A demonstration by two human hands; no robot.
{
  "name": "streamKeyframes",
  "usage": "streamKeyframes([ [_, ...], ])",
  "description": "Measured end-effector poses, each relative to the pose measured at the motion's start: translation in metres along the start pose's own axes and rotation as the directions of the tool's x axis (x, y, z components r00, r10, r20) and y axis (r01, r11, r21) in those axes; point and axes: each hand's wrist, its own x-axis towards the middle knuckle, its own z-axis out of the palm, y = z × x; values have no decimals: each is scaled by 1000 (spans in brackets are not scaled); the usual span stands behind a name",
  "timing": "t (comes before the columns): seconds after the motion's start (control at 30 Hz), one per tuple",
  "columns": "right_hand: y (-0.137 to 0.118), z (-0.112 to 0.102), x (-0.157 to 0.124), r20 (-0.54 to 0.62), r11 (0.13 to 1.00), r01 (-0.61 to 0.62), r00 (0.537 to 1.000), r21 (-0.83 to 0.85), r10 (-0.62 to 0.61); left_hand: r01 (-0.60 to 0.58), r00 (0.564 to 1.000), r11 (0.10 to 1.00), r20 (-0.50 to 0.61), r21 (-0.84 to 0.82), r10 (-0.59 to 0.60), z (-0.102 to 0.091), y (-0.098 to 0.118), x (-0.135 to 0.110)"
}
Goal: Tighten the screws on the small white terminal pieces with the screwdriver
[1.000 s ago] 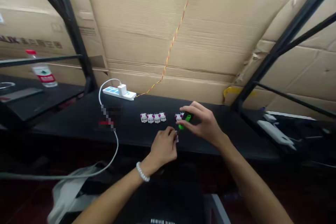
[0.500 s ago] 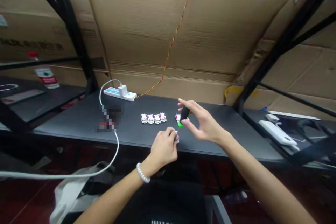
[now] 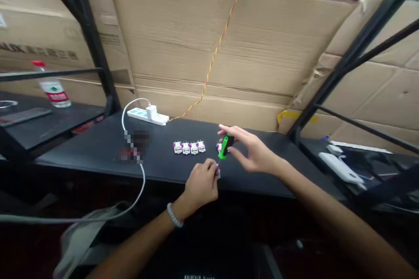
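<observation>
together, a person's two bare hands are working over a black desk [image 3: 163, 163]. near its front edge, the left hand [image 3: 200, 183] is clasping a small white-and-purple part [image 3: 218, 172], much of it hidden; the right hand [image 3: 253, 151] is loosely pinching a green-and-black screwdriver [image 3: 224, 146], its shaft slanting down to the part at six o'clock. four similar pieces [image 3: 186, 148] are lying in a row at the screwdriver's nine o'clock, with another piece [image 3: 218, 147] sitting partly hidden just beyond it. a white power strip [image 3: 140, 114] is lying toward ten, a twisted yellow-and-red cord [image 3: 215, 54] is climbing the cardboard [image 3: 163, 30] at twelve, and a red-capped bottle [image 3: 56, 93] is standing farther out toward ten.
</observation>
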Motion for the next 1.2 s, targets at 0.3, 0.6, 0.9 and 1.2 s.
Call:
streamKeyframes([
  [0.3,-1,-7,4,7,984,-93,995,-150,95,17,1000,999,17,-34,-16,-4,-2,3],
  [0.6,2,-9,2,7,989,-95,995,-112,96,9,1000,987,15,-162,-7,-3,-6,5],
  [0.9,-4,-16,-37,-501,945,-275,801,176,326,43,999,973,35,-228,-36,-16,-11,9],
  [1.2,27,2,-88,-797,889,-240,397,389,456,72,974,989,202,128,-97,-49,-67,94],
])
